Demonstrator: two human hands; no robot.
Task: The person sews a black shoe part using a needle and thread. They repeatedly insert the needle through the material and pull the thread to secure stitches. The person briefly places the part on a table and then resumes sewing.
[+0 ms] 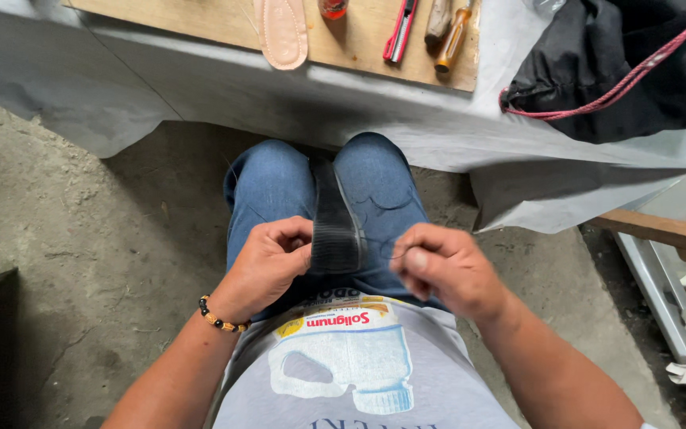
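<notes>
A black shoe (335, 218), sole side up, is wedged between my knees in blue jeans. My left hand (270, 258), with a beaded bracelet at the wrist, is closed against the left edge of the shoe's heel. My right hand (446, 266) sits just to the right of the heel with its fingers pinched together; a thin thread seems to run from it toward the shoe, though it is barely visible.
A table draped in grey sheet (224, 87) stands ahead with a wooden board (200, 20) on it. On the board lie a pink insole (283, 32), a red utility knife (400, 30) and wooden-handled tools (448, 32). A black bag (637, 67) with pink cord lies right. Concrete floor (81, 230) left.
</notes>
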